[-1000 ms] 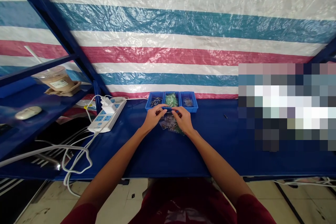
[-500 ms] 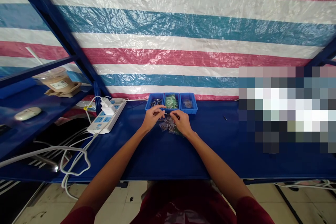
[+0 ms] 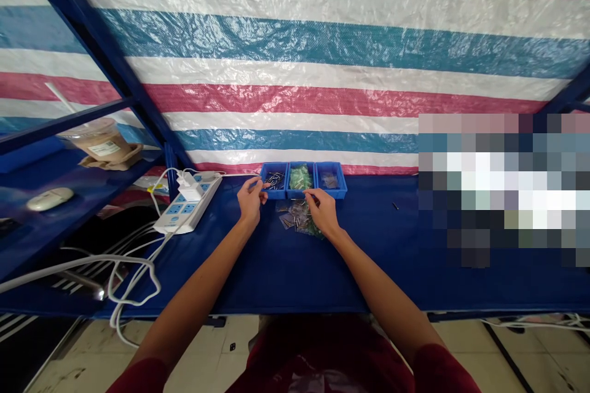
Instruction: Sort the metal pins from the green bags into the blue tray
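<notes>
My left hand [image 3: 251, 201] hovers beside the left blue bin [image 3: 268, 195], fingers loosely bent and apart, with nothing visible in them. Small dark and silvery metal pieces [image 3: 275, 180] lie in that bin. In front of the middle bin [image 3: 299, 194], which holds small green bags [image 3: 300, 177], my right hand [image 3: 324, 212] is closed in a pinch. Whatever sits between its thumb and index finger is too small to make out. Below the bins lies a pile of small clear bags with metal pieces [image 3: 297, 218], partly hidden by my right hand.
The right bin [image 3: 330, 194] holds clear bags. A white power strip [image 3: 187, 209] with cables stands on the blue table [image 3: 295, 282] at left. One small dark piece [image 3: 395, 206] lies to the right. A cup [image 3: 101, 141] and a mouse [image 3: 50, 199] rest on the left shelf.
My left hand has moved left, away from my right hand, to the side of the left bin. My right hand has shifted slightly up, still pinching.
</notes>
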A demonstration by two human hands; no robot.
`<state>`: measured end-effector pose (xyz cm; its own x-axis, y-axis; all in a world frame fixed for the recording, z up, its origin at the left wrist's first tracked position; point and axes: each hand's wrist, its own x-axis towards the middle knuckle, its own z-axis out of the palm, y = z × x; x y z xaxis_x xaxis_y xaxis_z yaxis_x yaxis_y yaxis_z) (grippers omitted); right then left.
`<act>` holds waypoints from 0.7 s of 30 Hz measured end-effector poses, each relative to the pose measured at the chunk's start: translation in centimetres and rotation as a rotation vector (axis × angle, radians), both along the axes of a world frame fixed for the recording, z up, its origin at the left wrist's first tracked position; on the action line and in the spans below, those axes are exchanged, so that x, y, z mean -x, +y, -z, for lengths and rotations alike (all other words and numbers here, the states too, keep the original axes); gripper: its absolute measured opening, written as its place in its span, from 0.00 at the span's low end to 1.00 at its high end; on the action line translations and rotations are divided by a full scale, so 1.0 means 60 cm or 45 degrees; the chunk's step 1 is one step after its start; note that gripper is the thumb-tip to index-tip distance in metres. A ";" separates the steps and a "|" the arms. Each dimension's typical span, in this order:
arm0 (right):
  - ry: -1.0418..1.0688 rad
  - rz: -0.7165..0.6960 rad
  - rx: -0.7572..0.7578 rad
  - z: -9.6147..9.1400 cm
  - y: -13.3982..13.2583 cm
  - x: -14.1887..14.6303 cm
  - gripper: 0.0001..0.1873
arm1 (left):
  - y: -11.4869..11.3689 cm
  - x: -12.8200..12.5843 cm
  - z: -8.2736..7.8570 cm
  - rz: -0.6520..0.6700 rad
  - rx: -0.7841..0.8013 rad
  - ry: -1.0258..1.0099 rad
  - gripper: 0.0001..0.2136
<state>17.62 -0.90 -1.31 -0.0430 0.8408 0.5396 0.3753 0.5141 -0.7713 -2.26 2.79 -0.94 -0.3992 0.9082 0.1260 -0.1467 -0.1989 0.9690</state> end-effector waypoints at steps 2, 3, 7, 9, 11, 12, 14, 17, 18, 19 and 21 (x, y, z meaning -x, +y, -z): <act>-0.003 0.000 -0.001 -0.001 -0.001 0.000 0.15 | -0.002 0.000 -0.003 0.043 -0.001 0.043 0.21; -0.004 0.000 0.001 -0.001 -0.001 0.000 0.15 | -0.004 0.000 -0.005 0.063 -0.018 0.111 0.20; -0.006 0.001 -0.009 -0.002 -0.001 -0.001 0.14 | -0.012 0.007 -0.016 0.313 -0.189 0.790 0.13; 0.000 -0.001 -0.011 -0.001 0.000 -0.001 0.14 | -0.014 0.012 -0.018 0.507 -0.281 1.224 0.09; 0.010 -0.003 -0.008 0.000 0.001 -0.001 0.14 | -0.013 0.017 -0.015 0.634 -0.318 1.517 0.08; 0.011 -0.005 -0.005 0.001 0.001 -0.001 0.14 | -0.012 0.019 -0.012 0.672 -0.319 1.607 0.08; 0.000 -0.007 0.002 0.001 0.002 -0.001 0.14 | -0.008 0.022 -0.005 0.712 -0.303 1.721 0.08; -0.024 -0.006 0.008 0.001 0.002 -0.002 0.14 | -0.004 0.024 0.004 0.733 -0.275 1.807 0.09; -0.026 -0.007 0.007 0.001 0.002 -0.002 0.14 | -0.002 0.024 0.005 0.730 -0.273 1.823 0.08; -0.026 -0.009 0.006 0.001 0.001 -0.002 0.14 | -0.002 0.024 0.007 0.725 -0.276 1.839 0.08; -0.023 -0.017 0.004 0.000 0.001 -0.001 0.15 | -0.002 0.022 0.007 0.710 -0.284 1.888 0.07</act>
<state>17.70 -0.85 -1.34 -0.0637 0.8418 0.5361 0.3824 0.5167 -0.7660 -3.59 2.70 -1.36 0.5510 0.8032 0.2264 0.7551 -0.5954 0.2746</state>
